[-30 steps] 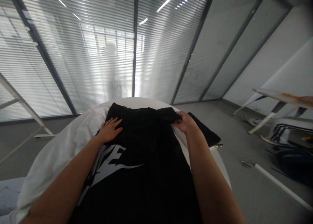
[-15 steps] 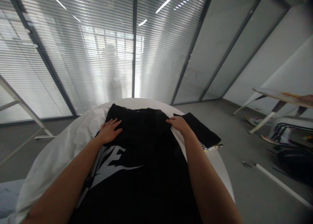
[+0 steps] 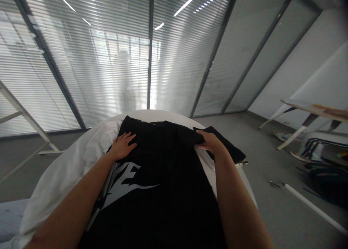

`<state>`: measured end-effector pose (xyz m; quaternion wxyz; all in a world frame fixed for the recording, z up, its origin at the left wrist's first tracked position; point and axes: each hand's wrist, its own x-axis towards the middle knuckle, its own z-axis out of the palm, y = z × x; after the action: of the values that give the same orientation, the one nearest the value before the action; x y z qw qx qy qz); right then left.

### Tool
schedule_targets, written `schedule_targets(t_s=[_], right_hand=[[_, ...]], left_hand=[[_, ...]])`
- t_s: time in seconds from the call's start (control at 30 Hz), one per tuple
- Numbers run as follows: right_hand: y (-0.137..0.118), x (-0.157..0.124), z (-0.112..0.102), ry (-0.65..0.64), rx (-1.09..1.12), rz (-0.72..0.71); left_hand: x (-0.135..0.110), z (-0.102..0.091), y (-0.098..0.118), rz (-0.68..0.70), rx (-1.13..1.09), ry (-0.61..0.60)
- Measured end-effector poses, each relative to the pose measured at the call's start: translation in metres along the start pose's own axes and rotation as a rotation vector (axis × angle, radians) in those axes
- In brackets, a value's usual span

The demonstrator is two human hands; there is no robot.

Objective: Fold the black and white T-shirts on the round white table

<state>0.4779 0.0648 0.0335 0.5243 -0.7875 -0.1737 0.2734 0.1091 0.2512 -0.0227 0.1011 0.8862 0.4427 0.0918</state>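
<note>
I am pressing my left hand [image 3: 123, 146], spread flat, gripping nothing, on the black shirt [image 3: 160, 154] atop the desk [image 3: 152, 114], presumably anchoring it while my right hand [image 3: 210, 141] is pinching its sleeve [image 3: 188, 135].

The black fabric T-shirt [image 3: 174, 209] is plain but for a pale grey print [image 3: 114, 196] of block letters above a tapering swoosh. The folded black cloth [image 3: 228, 143] shows yellow and white at its lower edge. The round tabletop [image 3: 152, 114] and crumpled fabric [image 3: 94, 147] are white. Silvery slatted blinds [image 3: 108, 82] make fine horizontal stripes between dark grey frame bars [image 3: 150, 60]; the smooth floor [image 3: 261, 143] is grey.
</note>
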Motion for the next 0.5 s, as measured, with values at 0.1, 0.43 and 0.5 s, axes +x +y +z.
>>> schedule_targets(t_s=[0.1,0.43,0.5], right_hand=[[0.0,-0.006,0.006,-0.094,-0.006,-0.005],[-0.003,0.003,0.014,0.507,-0.202,-0.537],[0.0,0.01,0.01,0.487,-0.262,-0.351]], left_hand=[[0.0,0.001,-0.001,0.007,0.002,0.002],[0.001,0.002,-0.002,0.009,0.023,0.015],[0.002,0.003,-0.002,0.009,0.022,0.015]])
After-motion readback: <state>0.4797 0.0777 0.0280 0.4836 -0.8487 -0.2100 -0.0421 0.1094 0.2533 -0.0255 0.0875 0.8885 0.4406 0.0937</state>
